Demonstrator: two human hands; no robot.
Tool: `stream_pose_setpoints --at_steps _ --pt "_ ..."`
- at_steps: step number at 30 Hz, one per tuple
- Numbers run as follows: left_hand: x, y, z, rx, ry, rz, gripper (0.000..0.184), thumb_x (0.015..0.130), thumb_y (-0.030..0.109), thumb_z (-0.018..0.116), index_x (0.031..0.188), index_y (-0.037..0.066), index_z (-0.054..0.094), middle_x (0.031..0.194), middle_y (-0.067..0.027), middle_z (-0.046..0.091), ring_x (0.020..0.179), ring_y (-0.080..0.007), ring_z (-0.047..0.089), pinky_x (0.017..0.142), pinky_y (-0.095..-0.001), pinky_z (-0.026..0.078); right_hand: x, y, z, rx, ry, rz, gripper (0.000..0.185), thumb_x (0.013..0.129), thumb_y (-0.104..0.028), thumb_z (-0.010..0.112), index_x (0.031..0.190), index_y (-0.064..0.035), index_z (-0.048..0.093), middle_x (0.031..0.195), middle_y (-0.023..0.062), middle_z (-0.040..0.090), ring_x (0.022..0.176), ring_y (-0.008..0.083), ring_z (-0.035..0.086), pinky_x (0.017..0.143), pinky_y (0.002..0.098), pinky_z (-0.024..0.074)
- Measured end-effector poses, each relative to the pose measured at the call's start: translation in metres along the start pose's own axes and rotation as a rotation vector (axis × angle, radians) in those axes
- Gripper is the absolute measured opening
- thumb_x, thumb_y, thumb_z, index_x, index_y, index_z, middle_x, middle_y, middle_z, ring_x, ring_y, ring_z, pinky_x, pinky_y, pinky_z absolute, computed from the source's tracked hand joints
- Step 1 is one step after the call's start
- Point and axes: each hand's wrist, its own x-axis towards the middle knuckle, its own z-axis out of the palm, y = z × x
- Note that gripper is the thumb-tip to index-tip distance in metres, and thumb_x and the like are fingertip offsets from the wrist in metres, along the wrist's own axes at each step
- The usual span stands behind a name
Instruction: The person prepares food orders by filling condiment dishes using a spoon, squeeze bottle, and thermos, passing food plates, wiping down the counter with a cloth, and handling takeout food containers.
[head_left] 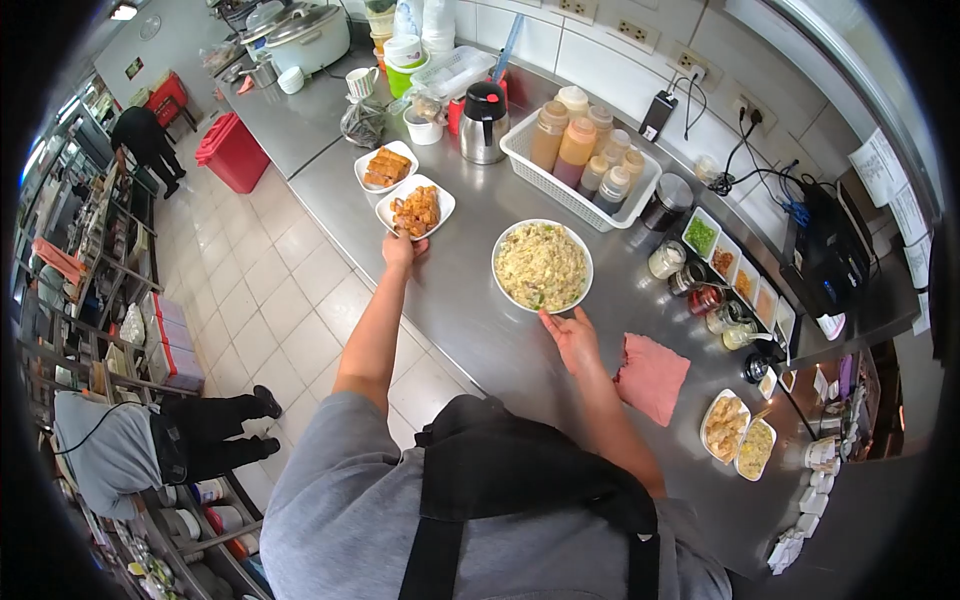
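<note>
My left hand [400, 250] grips the near edge of a square white plate [446, 201] bearing glazed orange-brown fried pieces [415, 211]. Just beyond it sits another white plate with browned rolls [385, 167]. My right hand [572, 340] lies at the near rim of a round white plate [497, 279] heaped with fried rice [541, 265]. Its fingers are stretched and apart, with the tips at the rim; whether any reach under it I cannot tell. To the right of that hand lies a folded pink cloth [652, 378].
A white basket [535, 165] of sauce bottles and a steel thermos jug [483, 125] stand along the back. Condiment jars [668, 260] and a topping tray [740, 258] line the right. Two small dishes [737, 443] hold food. Another person [130, 445] stands at the left shelves.
</note>
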Motion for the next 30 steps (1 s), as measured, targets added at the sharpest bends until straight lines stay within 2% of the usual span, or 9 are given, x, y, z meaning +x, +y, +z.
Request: stream_pose_setpoints --at_steps 5,10,11,14,16,18,22,28,30 --pt "-0.031 -0.014 -0.025 0.364 -0.047 0.115 0.039 0.100 0.025 0.047 0.112 -0.012 0.053 0.078 -0.0153 0.067 0.058 -0.0218 0.068 0.052 -0.0308 0.058 0.038 0.006 -0.005 -0.024 0.029 -0.052 0.081 0.090 0.008 0.039 0.151 -0.0032 -0.013 0.143 0.0262 0.035 0.124 0.0342 0.050 0.104 0.0389 0.0438" --pt "-0.131 -0.033 -0.044 0.481 -0.200 0.092 0.029 0.094 0.014 0.047 0.116 -0.003 0.058 0.068 -0.0109 0.067 0.050 -0.0144 0.062 0.045 -0.0284 0.050 0.028 0.048 -0.001 -0.502 -0.103 0.092 0.061 0.103 -0.019 0.044 0.152 -0.0032 0.011 0.137 0.0217 0.044 0.116 0.0265 0.055 0.092 0.0356 0.0498" --pt "-0.145 -0.042 -0.048 0.489 -0.247 0.082 0.031 0.094 0.013 0.047 0.118 -0.001 0.058 0.068 -0.0102 0.067 0.050 -0.0135 0.061 0.045 -0.0277 0.050 0.019 0.057 0.005 -0.568 -0.103 0.072 0.059 0.103 -0.027 0.044 0.150 -0.0006 0.020 0.127 0.0199 0.051 0.103 0.0253 0.063 0.083 0.0358 0.0546" --pt "-0.185 -0.031 -0.048 0.829 -0.434 0.165 0.037 0.096 0.028 0.047 0.119 0.002 0.059 0.068 -0.0134 0.064 0.065 -0.0239 0.066 0.065 -0.0374 0.054 0.009 0.069 0.008 -0.597 -0.068 0.086 0.059 0.104 -0.029 0.043 0.151 -0.0022 0.020 0.121 0.0194 0.054 0.088 0.0244 0.067 0.074 0.0330 0.0571" --pt "-0.158 -0.047 -0.054 0.881 -0.362 0.475 0.037 0.096 0.032 0.047 0.112 0.002 0.061 0.066 -0.0140 0.061 0.066 -0.0258 0.065 0.066 -0.0392 0.052 0.004 0.066 0.002 -0.605 -0.028 0.065 0.051 0.104 -0.023 0.042 0.147 0.0005 0.028 0.116 0.0189 0.057 0.079 0.0235 0.069 0.065 0.0311 0.0584" --pt "-0.092 -0.054 -0.069 0.909 -0.310 0.556 0.044 0.098 0.042 0.045 0.102 0.002 0.062 0.066 -0.0106 0.059 0.064 -0.0223 0.061 0.064 -0.0371 0.050 -0.002 0.065 -0.017 -0.761 0.034 -0.033 0.040 0.102 -0.013 0.040 0.138 0.0037 0.037 0.111 0.0177 0.059 0.078 0.0228 0.069 0.063 0.0307 0.0597" --pt "0.051 0.019 -0.051 0.332 -0.017 0.151 0.039 0.097 0.040 0.045 0.093 0.003 0.055 0.073 -0.0069 0.058 0.061 -0.0178 0.058 0.053 -0.0328 0.049 -0.028 0.051 -0.033 -0.718 0.133 -0.062 0.034 0.098 -0.006 0.038 0.130 0.0049 0.039 0.106 0.0188 0.060 0.076 0.0270 0.070 0.063 0.0317 0.0617" --pt "0.202 0.038 -0.048 0.497 -0.123 0.010 0.045 0.100 0.037 0.040 0.115 -0.004 0.050 0.085 -0.0169 0.065 0.066 -0.0261 0.066 0.058 -0.0361 0.057 -0.083 0.015 -0.072 -0.652 0.339 -0.127 0.033 0.097 -0.004 0.037 0.128 0.0040 0.040 0.104 0.0188 0.061 0.074 0.0252 0.068 0.063 0.0310 0.0613" --pt "0.199 0.038 -0.034 0.231 -0.078 -0.052 0.041 0.102 0.030 0.034 0.120 -0.004 0.049 0.089 -0.0177 0.066 0.069 -0.0267 0.068 0.062 -0.0364 0.060 -0.088 0.009 -0.087 -0.635 0.382 -0.203 0.033 0.097 -0.004 0.037 0.128 0.0045 0.042 0.104 0.0175 0.061 0.077 0.0241 0.068 0.063 0.0303 0.0612"
